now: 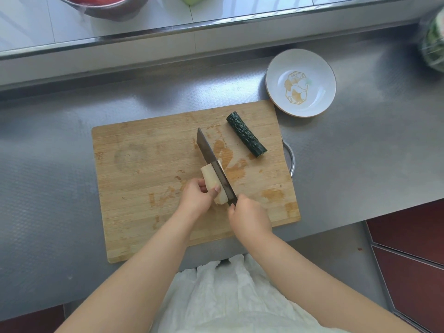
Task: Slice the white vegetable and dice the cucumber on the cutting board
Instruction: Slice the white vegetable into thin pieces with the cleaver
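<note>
A white vegetable (209, 174) lies in the middle of the wooden cutting board (144, 169). My left hand (198, 197) grips its near end with curled fingers. My right hand (248, 217) holds the handle of a cleaver (211, 157). The blade rests lengthwise on the vegetable's right side, its tip pointing away from me. A dark green cucumber piece (246, 134) lies apart on the board's far right, untouched.
A white plate (319, 68) with a gold pattern stands on the steel counter beyond the board's right corner. A metal bowl (108, 8) sits on the raised ledge at the back. A wrapped green item (433, 44) is at the far right edge.
</note>
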The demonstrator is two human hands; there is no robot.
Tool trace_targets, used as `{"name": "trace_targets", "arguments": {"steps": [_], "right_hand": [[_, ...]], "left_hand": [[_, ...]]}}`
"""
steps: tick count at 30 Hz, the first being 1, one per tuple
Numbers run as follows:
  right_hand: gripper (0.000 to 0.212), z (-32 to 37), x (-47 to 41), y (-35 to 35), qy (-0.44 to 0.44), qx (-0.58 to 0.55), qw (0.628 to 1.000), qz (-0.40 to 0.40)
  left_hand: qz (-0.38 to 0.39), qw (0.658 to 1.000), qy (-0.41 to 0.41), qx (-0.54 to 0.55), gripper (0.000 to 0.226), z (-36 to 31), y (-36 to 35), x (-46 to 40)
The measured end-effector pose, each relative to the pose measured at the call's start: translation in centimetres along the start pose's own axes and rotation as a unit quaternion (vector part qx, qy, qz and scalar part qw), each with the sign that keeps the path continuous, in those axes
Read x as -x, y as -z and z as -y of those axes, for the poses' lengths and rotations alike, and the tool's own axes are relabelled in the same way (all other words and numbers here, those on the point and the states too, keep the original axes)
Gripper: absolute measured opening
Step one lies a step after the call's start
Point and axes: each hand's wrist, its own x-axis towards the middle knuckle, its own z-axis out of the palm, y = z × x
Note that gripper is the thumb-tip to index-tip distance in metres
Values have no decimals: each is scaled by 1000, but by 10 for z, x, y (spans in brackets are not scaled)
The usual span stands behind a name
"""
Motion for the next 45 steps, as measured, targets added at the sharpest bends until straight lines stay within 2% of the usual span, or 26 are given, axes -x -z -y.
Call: {"name": "trace_targets", "arguments": {"steps": [9,15,19,22,27,31,33,37,40,42,43,45], "right_hand": [[21,-3,-1,-15,15,7,999,-35],[21,-3,-5,-13,29,4,999,-39],[19,-3,-7,-9,36,-9,999,-34],[21,-3,-6,-8,48,-10,998,-33],[26,-2,-4,-2,45,-57,997,0],[23,-3,-3,3,39,-69,997,12],[22,-5,-1,6,40,-62,997,17],[19,-10,1,15,62,-20,998,21],[18,-11,4,23,91,20,995,22],[18,-10,6,26,118,58,991,21],[18,-10,8,27,132,76,988,22],[18,-6,10,26,149,93,984,31]], "left_hand": [[8,1000,-7,18,25,3,2,1],[3,997,-61,52,33,17,3,12],[-30,992,-68,101,56,23,1,18],[-20,990,-89,111,60,29,2,24],[-2,995,-96,21,105,31,-2,24],[-9,995,-97,-18,114,30,-7,22],[2,995,-98,-13,111,32,-4,21],[25,988,-113,99,89,22,14,25],[32,988,-99,114,60,11,37,23],[36,990,-58,124,38,7,50,19],[32,991,-35,128,33,6,56,17],[24,992,-4,127,41,4,65,14]]}}
